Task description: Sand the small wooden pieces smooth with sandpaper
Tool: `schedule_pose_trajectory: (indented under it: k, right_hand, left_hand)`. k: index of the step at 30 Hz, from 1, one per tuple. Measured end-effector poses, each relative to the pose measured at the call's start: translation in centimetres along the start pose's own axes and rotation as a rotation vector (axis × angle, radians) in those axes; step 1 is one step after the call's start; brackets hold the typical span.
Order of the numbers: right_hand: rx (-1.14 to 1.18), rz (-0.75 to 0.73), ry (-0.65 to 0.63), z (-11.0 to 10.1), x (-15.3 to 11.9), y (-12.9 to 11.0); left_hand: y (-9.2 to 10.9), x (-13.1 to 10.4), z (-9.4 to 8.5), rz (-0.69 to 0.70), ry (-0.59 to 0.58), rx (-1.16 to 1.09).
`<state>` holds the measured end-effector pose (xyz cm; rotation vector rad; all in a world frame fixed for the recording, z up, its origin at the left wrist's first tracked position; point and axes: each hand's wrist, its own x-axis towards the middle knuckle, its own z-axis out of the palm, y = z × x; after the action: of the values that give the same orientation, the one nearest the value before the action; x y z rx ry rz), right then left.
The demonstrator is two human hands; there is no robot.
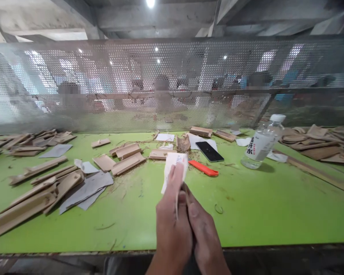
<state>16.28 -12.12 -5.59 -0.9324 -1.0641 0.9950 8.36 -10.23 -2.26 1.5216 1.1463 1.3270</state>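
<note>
Over the front of the table, my left hand (173, 214) and my right hand (202, 225) are pressed together. My left hand is closed on a sheet of white paper (175, 160) with printed marks, which looks like the back of sandpaper; its fingers lie along it. Closed against the left, my right hand grips a thin brown piece (185, 188) whose edge shows between the hands; most of it is hidden. Just beyond them lie a red-orange utility knife (203, 168), a black phone (209, 151) and a curved bamboo-like piece (158, 154).
Curved brown pieces (128, 163) and grey sheets (87, 189) lie on the left of the green table (132, 225). A clear water bottle (262, 143) stands at the right, near a brown pile (318, 145) and a long strip (321, 173). A perforated metal screen (117, 76) bounds the back; people are behind it.
</note>
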Motion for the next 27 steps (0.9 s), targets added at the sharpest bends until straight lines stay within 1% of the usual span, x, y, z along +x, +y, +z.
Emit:
schedule_pose_trajectory:
  k: [3, 4, 5, 7, 8, 9, 11, 13, 14, 16, 18, 19, 22, 25, 26, 27]
  right_hand:
    - [0.07, 0.052, 0.096, -0.2, 0.2, -0.3]
    - [0.087, 0.072, 0.087, -0.2, 0.2, -0.5]
    - [0.097, 0.08, 0.051, -0.3, 0.3, -0.7]
    - [0.087, 0.067, -0.04, -0.3, 0.3, -0.9]
    - [0.07, 0.048, -0.059, -0.3, 0.3, -1.0]
    - [0.047, 0.026, -0.054, -0.3, 0.3, -0.9]
    - [0.003, -0.009, 0.02, -0.2, 0.4, -0.8]
    - [-0.014, -0.018, 0.08, -0.1, 0.4, -0.7]
    - [-0.007, -0.008, 0.08, 0.0, 0.4, -0.8]
    - [0.027, 0.019, 0.045, 0.3, 0.4, -1.1]
    - [0.056, 0.008, 0.009, 0.5, 0.3, -1.5]
    - [0.056, -0.009, -0.004, 0.6, 0.3, -1.6]
    - [0.054, -0.035, -0.001, 0.4, 0.6, -1.3]
    - [0.1, 0.01, 0.058, 0.1, 0.9, -0.6]
    - [0.108, 0.022, 0.062, 0.0, 0.9, -0.5]
    - [0.101, 0.034, 0.036, -0.1, 0.8, -0.4]
  left_hand:
    - [-0.1, -0.2, 0.4, 0.028, -0.024, -0.041]
    - [-0.1, -0.3, 0.5, 0.028, -0.029, -0.045]
    - [-0.1, -0.4, 0.4, 0.029, -0.01, -0.036]
    - [0.2, -0.5, 0.3, 0.045, 0.056, 0.0]
    - [0.3, -0.6, 0.2, 0.057, 0.074, 0.015]
    - [0.3, -0.7, 0.2, 0.074, 0.073, 0.02]
    - [0.0, -0.9, 0.2, 0.093, 0.011, 0.018]
    - [-0.3, -1.0, 0.1, 0.09, -0.02, 0.018]
    - [-0.4, -0.8, 0.1, 0.084, -0.01, 0.025]
    - [-0.3, -0.4, -0.1, 0.087, 0.052, 0.053]
    - [-0.1, 0.1, -0.2, 0.121, 0.091, 0.084]
    - [0.0, 0.2, -0.1, 0.139, 0.092, 0.094]
    - [-0.3, 0.2, 0.2, 0.144, 0.042, 0.098]
    - [-0.7, 0.0, 0.5, 0.125, 0.008, 0.072]
    - [-0.8, 0.0, 0.4, 0.118, 0.011, 0.06]
    - [-0.7, 0.0, 0.4, 0.107, 0.026, 0.05]
